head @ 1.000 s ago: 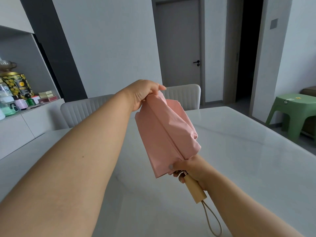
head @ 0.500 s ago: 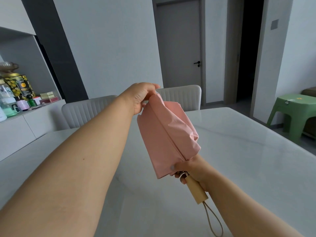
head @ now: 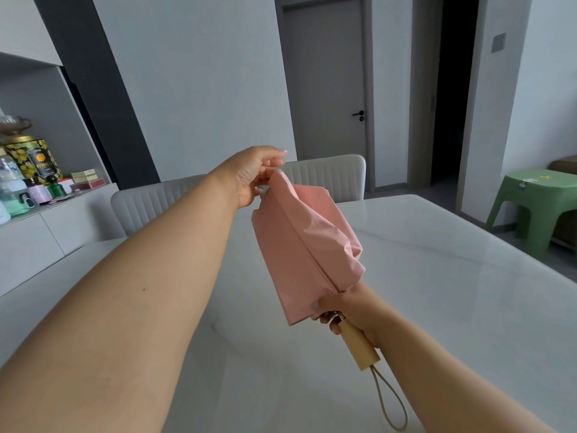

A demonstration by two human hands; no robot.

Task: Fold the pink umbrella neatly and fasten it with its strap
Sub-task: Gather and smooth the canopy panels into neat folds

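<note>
Fingers of the right hand curl round the pink umbrella where canopy meets wooden handle, mid-frame above the white table. Left hand touches the canopy's upper tip with loosely bent fingers; whether it pinches the fabric is hidden. No strap is discernible among the folds. Tins crowd a shelf at left, contents unseen.

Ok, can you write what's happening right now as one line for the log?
step: folding | left hand: pinches top of pink umbrella | right hand: grips it just above wooden handle | strap: not fastened | held above table
</note>
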